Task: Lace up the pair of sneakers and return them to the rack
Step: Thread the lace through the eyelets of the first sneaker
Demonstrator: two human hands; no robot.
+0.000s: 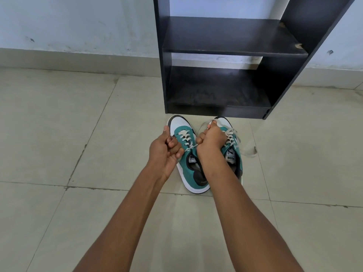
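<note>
Both hands fisted on lace (191,147) ends: left hand (164,149), right hand (211,140) (left sneaker (183,132) between); pull outward.

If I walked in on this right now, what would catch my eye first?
Two bare arms reach to a pair of teal and white sneakers on the tiled floor, the left hand and right hand pulling a lace taut across the left shoe. Just behind stands a black rack.
</note>
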